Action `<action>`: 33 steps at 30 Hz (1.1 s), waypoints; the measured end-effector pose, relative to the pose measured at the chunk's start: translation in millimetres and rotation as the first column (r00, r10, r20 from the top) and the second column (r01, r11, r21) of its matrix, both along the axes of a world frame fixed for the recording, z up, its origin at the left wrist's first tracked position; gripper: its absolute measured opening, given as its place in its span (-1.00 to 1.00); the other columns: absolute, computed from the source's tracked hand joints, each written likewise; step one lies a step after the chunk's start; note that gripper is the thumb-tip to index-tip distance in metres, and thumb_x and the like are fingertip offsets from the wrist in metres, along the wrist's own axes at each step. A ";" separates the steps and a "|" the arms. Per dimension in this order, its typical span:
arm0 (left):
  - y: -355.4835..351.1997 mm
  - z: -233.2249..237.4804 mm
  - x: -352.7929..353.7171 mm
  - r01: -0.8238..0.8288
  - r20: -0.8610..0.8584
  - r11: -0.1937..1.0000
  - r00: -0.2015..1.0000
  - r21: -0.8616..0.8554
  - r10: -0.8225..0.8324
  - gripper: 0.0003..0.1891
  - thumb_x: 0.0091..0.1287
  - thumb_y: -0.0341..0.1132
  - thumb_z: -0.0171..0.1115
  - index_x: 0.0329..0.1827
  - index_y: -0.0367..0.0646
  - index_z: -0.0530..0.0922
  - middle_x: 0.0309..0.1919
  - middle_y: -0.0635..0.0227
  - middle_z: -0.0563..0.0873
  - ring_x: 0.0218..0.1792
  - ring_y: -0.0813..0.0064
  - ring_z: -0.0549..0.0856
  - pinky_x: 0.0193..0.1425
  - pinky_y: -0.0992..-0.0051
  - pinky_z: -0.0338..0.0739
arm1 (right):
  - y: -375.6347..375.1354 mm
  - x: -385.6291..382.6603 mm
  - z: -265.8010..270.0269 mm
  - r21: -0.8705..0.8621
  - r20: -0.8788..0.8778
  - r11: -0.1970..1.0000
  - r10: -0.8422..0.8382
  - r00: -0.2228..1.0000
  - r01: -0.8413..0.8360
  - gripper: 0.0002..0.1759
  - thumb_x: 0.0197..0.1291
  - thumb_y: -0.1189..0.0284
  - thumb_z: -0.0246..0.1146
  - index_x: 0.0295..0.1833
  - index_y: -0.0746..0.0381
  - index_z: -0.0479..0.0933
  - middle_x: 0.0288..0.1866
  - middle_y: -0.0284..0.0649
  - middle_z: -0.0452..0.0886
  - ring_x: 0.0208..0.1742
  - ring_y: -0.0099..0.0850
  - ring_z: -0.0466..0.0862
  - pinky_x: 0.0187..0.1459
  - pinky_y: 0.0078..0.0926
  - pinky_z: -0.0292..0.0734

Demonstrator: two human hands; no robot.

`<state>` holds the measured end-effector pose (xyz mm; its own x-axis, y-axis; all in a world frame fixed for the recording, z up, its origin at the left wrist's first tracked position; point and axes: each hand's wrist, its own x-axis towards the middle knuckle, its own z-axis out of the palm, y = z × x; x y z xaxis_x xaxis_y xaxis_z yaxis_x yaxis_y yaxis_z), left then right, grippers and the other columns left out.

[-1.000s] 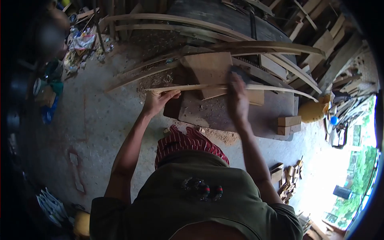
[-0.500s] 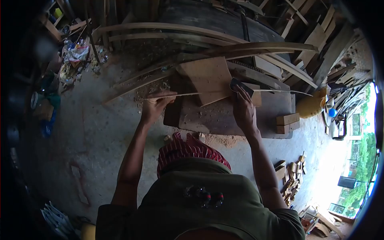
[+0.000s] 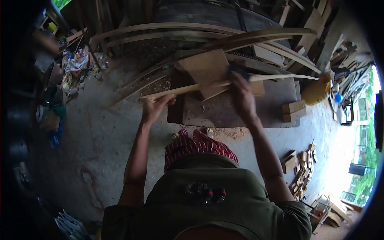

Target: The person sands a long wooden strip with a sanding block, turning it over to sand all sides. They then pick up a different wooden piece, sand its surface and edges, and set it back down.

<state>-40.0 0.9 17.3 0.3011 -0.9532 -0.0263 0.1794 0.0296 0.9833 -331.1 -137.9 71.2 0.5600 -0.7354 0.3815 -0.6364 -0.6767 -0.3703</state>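
A long thin curved wooden strip (image 3: 276, 77) lies across a dark low workbench (image 3: 240, 112). My left hand (image 3: 154, 107) grips the strip near its left end, off the bench's left edge. My right hand (image 3: 242, 96) presses a dark sanding block (image 3: 237, 71) onto the strip near its middle. Under the strip, a flat light wooden board (image 3: 204, 68) rests on the bench.
Several long curved wooden strips (image 3: 168, 28) lie behind the bench. Two small wood blocks (image 3: 292, 111) sit on the bench's right end. Sawdust (image 3: 228, 134) lies at the bench's front. Offcuts (image 3: 300, 172) are piled on the concrete floor at the right, clutter (image 3: 76, 64) at the left.
The strip has turned from edge-on to its broad face, and its left end has dropped. My right hand with the sanding block has slid a little along it.
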 end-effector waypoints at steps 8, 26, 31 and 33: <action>6.9 6.3 -22.4 0.040 -0.321 0.992 0.947 0.116 0.000 -0.49 0.38 -0.35 0.32 0.37 -0.23 0.43 -0.07 0.22 0.72 -0.18 0.44 0.79 -0.09 0.52 0.75 | -23.5 -7.4 -61.9 -0.053 0.078 0.988 -0.140 0.987 0.144 -0.50 0.31 0.55 0.06 0.37 0.38 0.39 0.48 0.08 0.35 0.52 0.02 0.30 0.53 -0.17 0.17; 17.2 -0.6 -7.5 0.076 -0.134 0.989 0.989 0.131 -0.058 -0.62 0.38 -0.22 0.37 0.11 -0.34 0.62 -0.11 0.19 0.76 -0.12 0.40 0.78 0.03 0.45 0.72 | -34.9 -33.9 -49.3 -0.071 -0.078 0.972 -0.227 0.971 0.222 -0.54 0.22 0.60 0.10 0.27 0.27 0.51 0.32 0.01 0.52 0.42 -0.06 0.44 0.44 -0.20 0.34; 7.0 6.2 -3.3 0.140 -0.072 0.959 0.989 0.246 -0.126 -0.69 0.34 -0.28 0.40 0.00 -0.34 0.66 -0.14 0.18 0.77 -0.17 0.42 0.78 -0.02 0.46 0.71 | 26.9 81.0 -38.4 -0.141 -0.434 0.978 0.080 0.897 -0.155 -0.58 0.22 0.40 0.17 0.17 0.32 0.55 0.37 -0.02 0.48 0.44 -0.17 0.40 0.45 -0.21 0.24; 3.3 5.8 -8.1 0.029 0.072 0.984 0.997 0.175 -0.042 -0.76 0.33 -0.31 0.40 -0.09 -0.31 0.69 -0.26 0.22 0.78 -0.31 0.45 0.79 -0.13 0.48 0.70 | 55.8 122.1 -9.8 -0.004 -0.247 0.938 0.335 0.909 -0.347 -0.53 0.14 0.37 0.26 0.19 0.26 0.58 0.38 -0.05 0.47 0.48 -0.18 0.38 0.51 -0.22 0.18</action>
